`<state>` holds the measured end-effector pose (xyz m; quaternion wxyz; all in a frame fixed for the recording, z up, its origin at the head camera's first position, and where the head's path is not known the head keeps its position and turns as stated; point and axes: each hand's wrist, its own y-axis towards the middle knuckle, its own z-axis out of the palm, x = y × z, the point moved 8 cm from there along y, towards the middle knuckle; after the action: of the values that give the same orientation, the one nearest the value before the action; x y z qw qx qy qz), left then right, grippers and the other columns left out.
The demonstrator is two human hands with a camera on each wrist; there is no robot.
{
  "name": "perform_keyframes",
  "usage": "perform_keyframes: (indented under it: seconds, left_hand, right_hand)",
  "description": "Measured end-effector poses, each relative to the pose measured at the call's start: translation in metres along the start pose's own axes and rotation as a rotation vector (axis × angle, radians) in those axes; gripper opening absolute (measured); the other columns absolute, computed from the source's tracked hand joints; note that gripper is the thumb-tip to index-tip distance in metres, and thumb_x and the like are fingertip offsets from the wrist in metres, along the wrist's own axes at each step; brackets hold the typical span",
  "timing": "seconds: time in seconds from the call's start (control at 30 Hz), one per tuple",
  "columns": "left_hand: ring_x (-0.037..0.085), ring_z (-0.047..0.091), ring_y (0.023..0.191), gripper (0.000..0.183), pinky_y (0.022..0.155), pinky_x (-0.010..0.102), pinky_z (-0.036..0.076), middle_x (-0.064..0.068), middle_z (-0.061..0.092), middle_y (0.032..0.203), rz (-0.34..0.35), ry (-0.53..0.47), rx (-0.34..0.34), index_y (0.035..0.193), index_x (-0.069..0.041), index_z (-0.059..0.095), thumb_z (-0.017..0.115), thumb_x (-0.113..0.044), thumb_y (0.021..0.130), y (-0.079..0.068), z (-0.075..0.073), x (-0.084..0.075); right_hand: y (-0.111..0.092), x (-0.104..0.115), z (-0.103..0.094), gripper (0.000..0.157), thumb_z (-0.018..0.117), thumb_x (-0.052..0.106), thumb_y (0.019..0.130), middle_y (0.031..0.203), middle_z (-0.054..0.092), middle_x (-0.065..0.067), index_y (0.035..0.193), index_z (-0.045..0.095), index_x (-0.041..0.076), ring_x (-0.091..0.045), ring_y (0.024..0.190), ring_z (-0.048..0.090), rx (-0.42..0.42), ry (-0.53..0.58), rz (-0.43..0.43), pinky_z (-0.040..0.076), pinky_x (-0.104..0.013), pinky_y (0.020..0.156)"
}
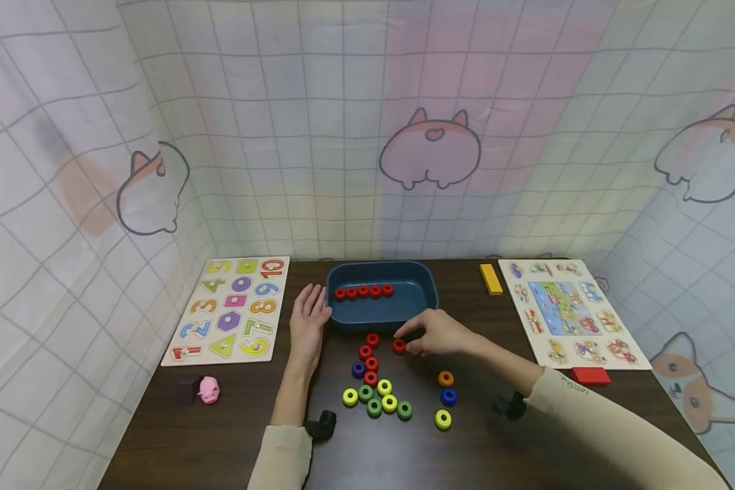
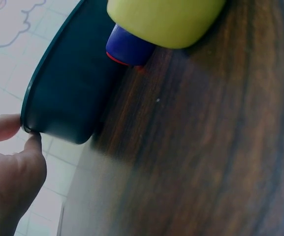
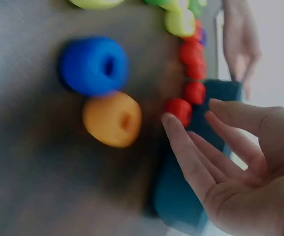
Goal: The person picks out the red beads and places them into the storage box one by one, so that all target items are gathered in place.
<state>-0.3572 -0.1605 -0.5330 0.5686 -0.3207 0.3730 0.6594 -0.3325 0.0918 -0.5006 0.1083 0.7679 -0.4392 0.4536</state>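
A dark blue tray (image 1: 382, 314) stands on the table with a row of several red beads (image 1: 364, 292) inside. My left hand (image 1: 307, 325) lies along the tray's left end, fingers mostly straight, thumb and a finger touching its rim (image 2: 26, 110). Just in front of the tray, my right hand (image 1: 437, 333) reaches over a loose red bead (image 1: 399, 346). Its thumb and forefinger are spread around this red bead (image 3: 179, 111), with a gap visible on one side. More red beads (image 1: 371, 364) lie to the left, beside a dark blue-purple bead (image 1: 358, 369).
Yellow beads (image 1: 389, 403) and green beads (image 1: 374, 408) lie nearer me. Farther right are an orange bead (image 1: 445, 378), a blue bead (image 1: 448, 396) and a yellow bead (image 1: 443, 419). A number puzzle (image 1: 228, 309), pink pig (image 1: 209, 390), picture puzzle (image 1: 572, 313), yellow block (image 1: 491, 280) and red block (image 1: 591, 376) flank them.
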Motion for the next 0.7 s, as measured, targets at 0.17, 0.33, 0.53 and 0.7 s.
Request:
perform_keyframes:
  seconds: [0.17,0.33,0.53,0.7]
  left_hand:
    - [0.031,0.024,0.147,0.069,0.113,0.040,0.031,0.016,0.027,0.156,0.017,-0.017,0.033,0.152,-0.006,0.022,0.053,0.014,0.093,-0.002,0.003,-0.002]
    - [0.031,0.023,0.147,0.069,0.115,0.045,0.026,0.016,0.027,0.156,0.018,-0.022,0.045,0.152,-0.006,0.022,0.053,0.013,0.093,-0.003,0.005,-0.004]
    - [0.031,0.026,0.146,0.067,0.113,0.043,0.031,0.015,0.029,0.155,0.008,-0.013,0.028,0.151,-0.007,0.025,0.051,0.015,0.094,-0.001,0.003,-0.003]
    - [0.030,0.027,0.146,0.067,0.110,0.037,0.036,0.014,0.030,0.155,0.003,-0.018,0.021,0.151,-0.008,0.025,0.050,0.015,0.094,0.000,0.002,-0.002]
  right_hand:
    - [0.006,-0.016,0.017,0.032,0.068,0.009,0.092,0.106,0.070,-0.012,0.123,0.068,0.010,-0.024,0.077,0.072,-0.065,-0.005,-0.017,0.060,-0.038,0.065]
    - [0.010,-0.021,0.024,0.024,0.067,0.008,0.092,0.096,0.071,-0.012,0.116,0.071,0.008,-0.027,0.073,0.072,-0.095,0.081,0.013,0.060,-0.039,0.062]
    - [0.013,-0.018,0.024,0.022,0.066,-0.001,0.090,0.094,0.071,-0.017,0.111,0.072,0.001,-0.033,0.072,0.072,-0.046,0.197,0.040,0.060,-0.044,0.063]
    - [0.015,0.003,0.015,0.022,0.066,-0.002,0.089,0.096,0.071,-0.017,0.111,0.071,-0.002,-0.035,0.074,0.072,0.012,0.228,0.014,0.059,-0.050,0.067]
